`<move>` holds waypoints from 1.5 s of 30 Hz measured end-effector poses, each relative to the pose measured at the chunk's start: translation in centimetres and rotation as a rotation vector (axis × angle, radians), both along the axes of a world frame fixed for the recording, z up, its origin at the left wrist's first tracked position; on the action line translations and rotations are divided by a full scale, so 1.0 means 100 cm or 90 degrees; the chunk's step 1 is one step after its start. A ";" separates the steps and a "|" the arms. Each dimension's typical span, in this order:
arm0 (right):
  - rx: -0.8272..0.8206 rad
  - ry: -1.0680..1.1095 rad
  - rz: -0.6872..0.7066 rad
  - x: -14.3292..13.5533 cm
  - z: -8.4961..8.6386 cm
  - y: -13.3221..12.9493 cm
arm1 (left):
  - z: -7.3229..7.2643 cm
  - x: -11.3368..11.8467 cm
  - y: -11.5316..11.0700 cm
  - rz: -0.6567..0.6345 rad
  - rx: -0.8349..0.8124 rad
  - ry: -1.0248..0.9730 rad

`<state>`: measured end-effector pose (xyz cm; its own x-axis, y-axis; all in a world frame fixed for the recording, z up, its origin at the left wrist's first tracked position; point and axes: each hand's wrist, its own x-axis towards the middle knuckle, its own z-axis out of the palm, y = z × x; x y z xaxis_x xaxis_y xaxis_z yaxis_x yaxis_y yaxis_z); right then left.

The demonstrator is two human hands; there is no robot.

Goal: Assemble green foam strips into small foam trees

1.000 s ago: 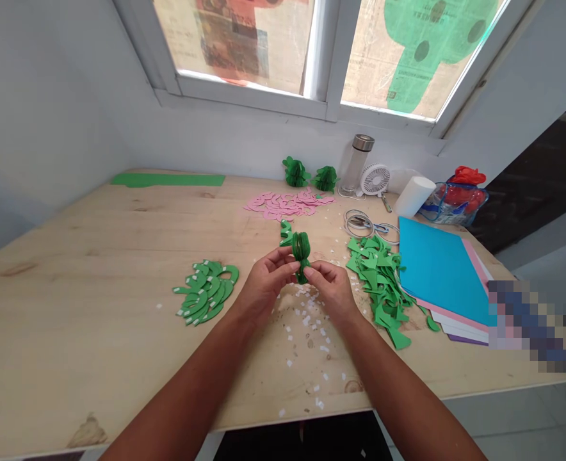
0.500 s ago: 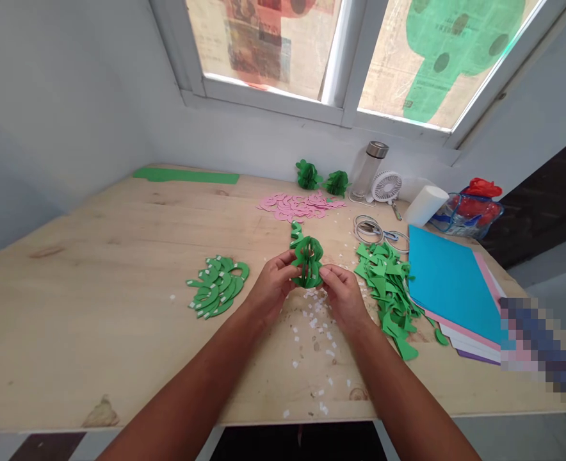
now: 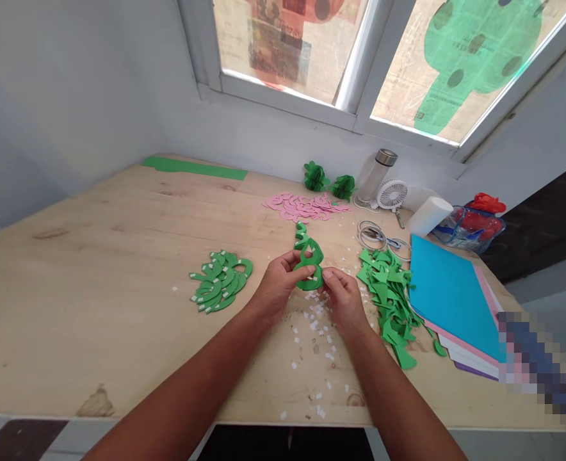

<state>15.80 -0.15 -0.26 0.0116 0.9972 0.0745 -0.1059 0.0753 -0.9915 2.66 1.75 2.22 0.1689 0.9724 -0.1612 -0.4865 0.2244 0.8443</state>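
Between my hands is a stack of layered green paper cutouts (image 3: 317,251), shaped like a figure eight with round holes and small white squares on it. My left hand (image 3: 279,285) grips its left side, thumb across the front and fingers behind. At the lower right edge, my right hand (image 3: 344,299) pinches the paper between thumb and fingers. Just beyond it lie a few more green cutouts (image 3: 301,232) with white squares. To the left of my left hand, a fanned pile of green cutouts (image 3: 221,282) rests on the wooden table (image 3: 95,275).
Green paper scraps (image 3: 387,294) and a blue sheet stack (image 3: 456,298) lie right. White bits (image 3: 314,323) are scattered in front. Behind are pink cutouts (image 3: 302,207), two folded green paper pieces (image 3: 315,177), a bottle (image 3: 376,176), a fan (image 3: 391,194), scissors (image 3: 372,234) and a white roll (image 3: 431,216).
The layered cutouts, fanned apart edge-on before, are now pressed flatter, with a front face showing white squares. My left thumb has moved across that face. The view has shifted and tilted slightly.
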 end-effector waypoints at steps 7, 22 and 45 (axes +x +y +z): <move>0.005 -0.053 -0.022 -0.004 0.005 0.001 | -0.002 0.001 0.000 0.023 0.015 0.030; 0.061 -0.227 -0.018 -0.001 -0.003 0.002 | -0.002 0.000 0.002 0.028 -0.030 -0.058; 0.201 -0.423 -0.232 -0.004 0.005 -0.005 | -0.008 0.009 -0.004 0.069 0.100 0.200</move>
